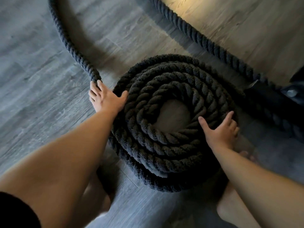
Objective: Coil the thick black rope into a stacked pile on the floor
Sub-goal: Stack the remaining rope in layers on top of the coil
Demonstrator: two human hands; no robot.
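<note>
Both hands working at the coil [164, 150] of thick black rope [72, 51] on the grey plank floor [32, 112]

The coil is lying in stacked rings round a bare patch of floor. The left hand [107, 99] is sitting just left of the coil. Its fingers are curling over the loose run of rope that is arcing away up and left of the coil, while its thumb is pressing against the coil's outer ring. The right hand [220, 132] is resting on the coil's right side, fingers spread and straight, gripping nothing. A second run of rope [189, 28] is lying beyond the coil, slanting down to the coil's right and passing into a dark shape too dim to make out
</note>
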